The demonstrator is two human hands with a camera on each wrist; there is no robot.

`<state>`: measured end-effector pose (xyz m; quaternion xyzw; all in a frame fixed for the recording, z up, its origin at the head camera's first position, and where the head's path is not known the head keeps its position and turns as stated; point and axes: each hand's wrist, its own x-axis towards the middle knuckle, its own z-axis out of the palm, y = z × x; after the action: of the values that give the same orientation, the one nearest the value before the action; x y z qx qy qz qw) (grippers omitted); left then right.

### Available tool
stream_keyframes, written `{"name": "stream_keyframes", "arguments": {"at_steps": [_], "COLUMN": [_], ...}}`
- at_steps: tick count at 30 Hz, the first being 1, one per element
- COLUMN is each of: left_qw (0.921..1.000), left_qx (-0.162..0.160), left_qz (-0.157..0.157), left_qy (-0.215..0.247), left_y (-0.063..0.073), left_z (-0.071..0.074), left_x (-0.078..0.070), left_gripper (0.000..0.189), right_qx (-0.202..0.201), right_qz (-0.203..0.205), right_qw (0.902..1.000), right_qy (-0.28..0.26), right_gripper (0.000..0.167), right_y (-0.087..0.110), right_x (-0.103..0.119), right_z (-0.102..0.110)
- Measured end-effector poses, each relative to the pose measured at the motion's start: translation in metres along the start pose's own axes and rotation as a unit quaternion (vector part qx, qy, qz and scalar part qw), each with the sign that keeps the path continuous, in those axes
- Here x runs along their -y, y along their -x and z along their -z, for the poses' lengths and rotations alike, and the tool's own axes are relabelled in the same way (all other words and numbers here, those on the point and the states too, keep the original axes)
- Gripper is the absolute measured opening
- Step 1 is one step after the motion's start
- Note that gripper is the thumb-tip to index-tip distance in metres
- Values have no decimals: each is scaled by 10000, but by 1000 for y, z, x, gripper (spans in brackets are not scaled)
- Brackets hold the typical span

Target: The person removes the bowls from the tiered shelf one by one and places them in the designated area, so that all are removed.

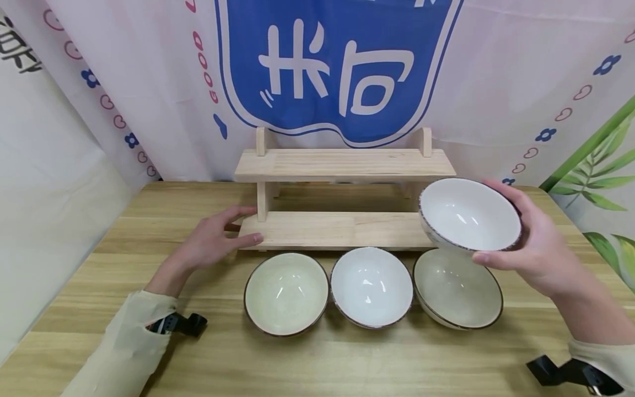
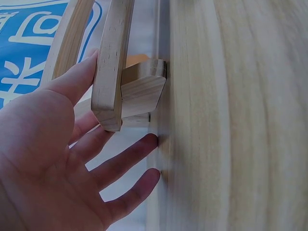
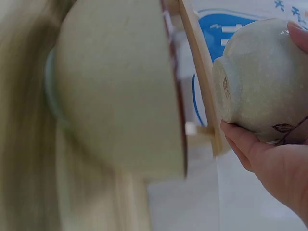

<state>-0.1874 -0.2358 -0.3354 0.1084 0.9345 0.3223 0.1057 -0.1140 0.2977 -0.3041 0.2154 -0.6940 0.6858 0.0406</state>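
My right hand (image 1: pixel 545 256) grips a white bowl (image 1: pixel 468 214) with a dark speckled rim by its side, thumb near the front edge. The bowl is raised above the table and tilted; the right wrist view shows its foot and a dark leaf pattern. My left hand (image 1: pixel 218 237) holds the left end of the two-tier wooden shelf's lower board (image 1: pixel 342 230). In the left wrist view its thumb and fingers (image 2: pixel 137 154) lie on either side of the board. Below the raised bowl sits a beige bowl (image 1: pixel 458 295), partly overlapped by it.
In front of the shelf, a white bowl (image 1: pixel 372 286) and a pale green bowl (image 1: pixel 286 294) stand in a row with the beige one on the wooden table (image 1: pixel 307 366). Behind the shelf hangs a printed curtain (image 1: pixel 173 82). The shelf's upper board (image 1: pixel 347 162) has raised end pieces.
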Motion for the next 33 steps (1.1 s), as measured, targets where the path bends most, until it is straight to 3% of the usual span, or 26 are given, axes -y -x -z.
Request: {"name": "stream_keyframes", "arguments": {"at_steps": [7,19,26,33], "left_qw": [10000,10000,10000,10000], "left_qx": [11,-5,-13,-2], "left_qz": [16,41,27,36], "left_qy": [28,5,-5,43], "left_y": [1,0,-1,1], "left_z": [0,-1,0,1], "left_x": [-1,0,-1,-1], "left_gripper": [82,82,81,81], "right_qx": [-188,-878,-909,-959], "right_qz": [183,440,330,-168], "right_qw": [9993,9927,9917,9940], "right_qy": [-284,-705,-852,-499], "right_gripper": [112,104,96,95], "right_y": [26,69,88,93], "right_x": [-11,-35,-52,-59], "right_z": [27,72,94,98]}}
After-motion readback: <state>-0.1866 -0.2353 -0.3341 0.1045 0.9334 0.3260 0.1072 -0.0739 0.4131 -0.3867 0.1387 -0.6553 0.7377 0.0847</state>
